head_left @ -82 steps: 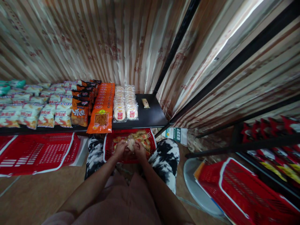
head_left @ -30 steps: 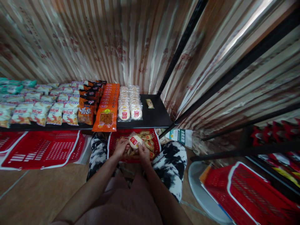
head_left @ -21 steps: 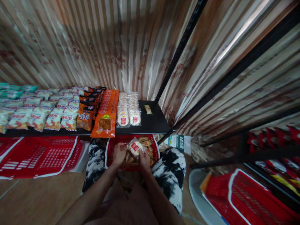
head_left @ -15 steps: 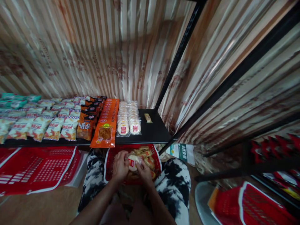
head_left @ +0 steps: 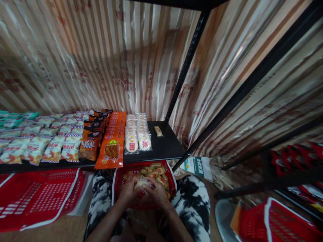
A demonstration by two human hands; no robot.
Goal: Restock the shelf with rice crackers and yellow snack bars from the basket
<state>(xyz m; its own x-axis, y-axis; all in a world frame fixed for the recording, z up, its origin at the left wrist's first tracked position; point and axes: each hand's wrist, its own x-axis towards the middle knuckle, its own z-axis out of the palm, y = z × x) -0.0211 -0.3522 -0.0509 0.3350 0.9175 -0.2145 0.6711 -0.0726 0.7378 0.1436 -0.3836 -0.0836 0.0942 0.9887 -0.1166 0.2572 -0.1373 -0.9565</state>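
Observation:
A red plastic basket [head_left: 171,175] rests between my knees, holding several small snack packets [head_left: 157,173]. My left hand [head_left: 129,191] and my right hand [head_left: 158,193] are closed together over a round white packet with a red label [head_left: 140,184], low in the basket. The fingers hide most of the packet. Just above, on the black shelf [head_left: 166,148], two rows of the same round white packets [head_left: 137,134] lie side by side. A single small tan packet [head_left: 158,131] lies alone on the shelf to their right.
Left of the round packets lie a row of orange packets [head_left: 112,141], dark orange bags [head_left: 89,141] and white bags [head_left: 37,144]. Red baskets [head_left: 37,198] lie on the floor at left and one at right [head_left: 277,222]. A black upright post [head_left: 186,64] stands behind the shelf.
The round packet was lifted up by my right hand, then brought back down into the basket, and both hands closed over it. The camera tilted upward.

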